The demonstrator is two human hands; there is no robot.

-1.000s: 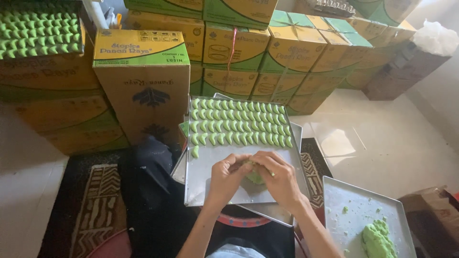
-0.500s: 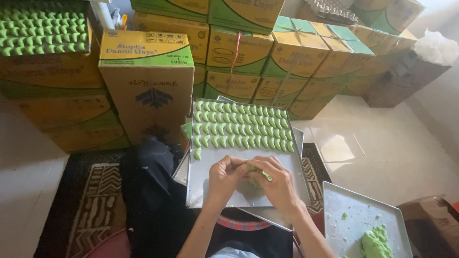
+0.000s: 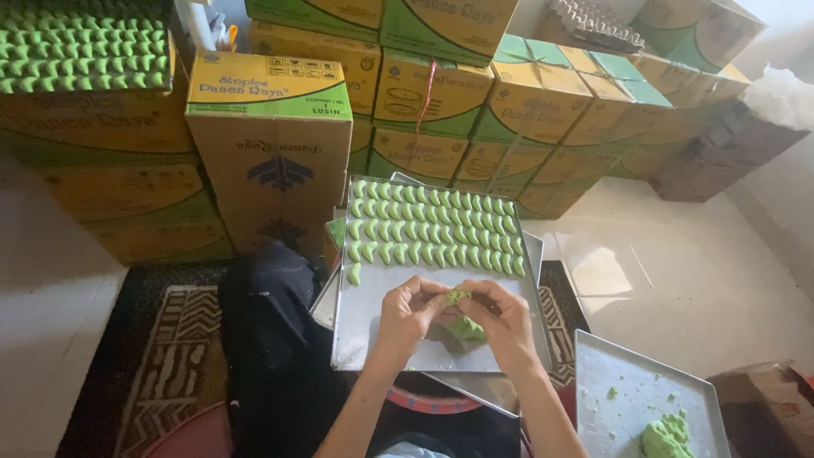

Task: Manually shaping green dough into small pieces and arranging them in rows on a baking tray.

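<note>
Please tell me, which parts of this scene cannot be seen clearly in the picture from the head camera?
- Green dough lump: mostly hidden by the left hand and right hand, so its shape is unclear.
- Lower tray: its near edge is covered by the forearms.
- Side tray: cut off by the bottom edge.
- Shaped green pieces: too small to see surface detail.

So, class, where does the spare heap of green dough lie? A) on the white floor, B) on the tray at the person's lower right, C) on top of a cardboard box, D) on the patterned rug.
B: the heap of green dough lies on the lower-right tray, with crumbs around it.
</note>
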